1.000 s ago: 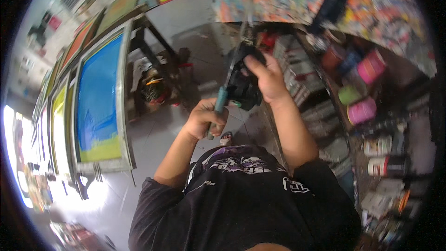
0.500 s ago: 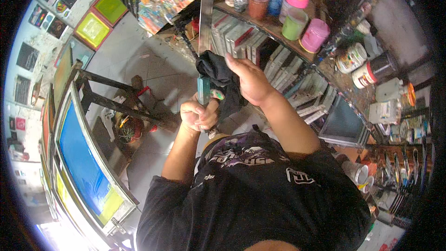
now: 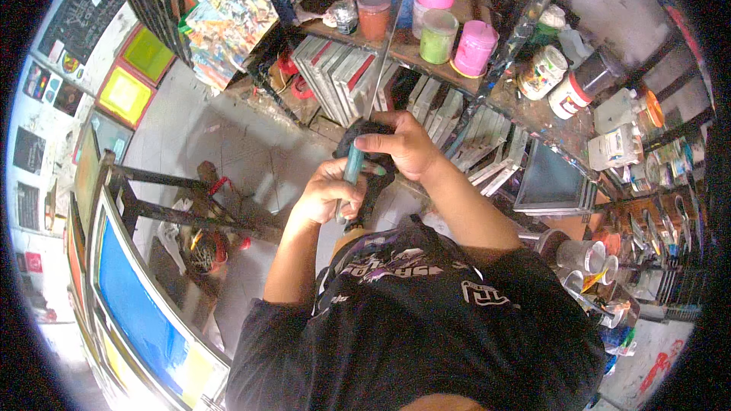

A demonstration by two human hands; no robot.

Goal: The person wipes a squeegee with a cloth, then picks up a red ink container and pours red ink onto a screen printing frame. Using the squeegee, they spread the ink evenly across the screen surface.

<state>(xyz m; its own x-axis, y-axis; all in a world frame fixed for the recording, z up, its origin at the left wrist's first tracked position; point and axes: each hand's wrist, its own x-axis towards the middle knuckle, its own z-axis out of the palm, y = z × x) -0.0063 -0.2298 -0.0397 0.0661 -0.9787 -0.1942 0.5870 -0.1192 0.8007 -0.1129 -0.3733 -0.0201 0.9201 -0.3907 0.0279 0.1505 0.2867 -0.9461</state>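
In front of my chest, my left hand (image 3: 326, 189) is closed around the teal handle (image 3: 353, 165) of a long flat-bladed tool (image 3: 388, 49). Its thin metal blade points up and away, leaning slightly right. A dark crumpled cloth (image 3: 347, 139) is bunched where the blade meets the handle. My right hand (image 3: 407, 151) grips this cloth, its thumb pressed across the top of the handle. The cloth's lower part hangs behind the hands. The exact kind of tool cannot be told.
Paint tubs, among them a pink tub (image 3: 475, 47) and a green tub (image 3: 438, 35), stand on a shelf ahead. Framed screens (image 3: 343, 80) are stacked under it. To the left a blue screen (image 3: 145, 281) leans by a dark metal stand (image 3: 190, 179). Bottles line the right-hand shelf.
The blade has tilted rightward and now shows nearly edge-on. My right hand and the cloth have come down to the handle's top, and the view has shifted slightly right.
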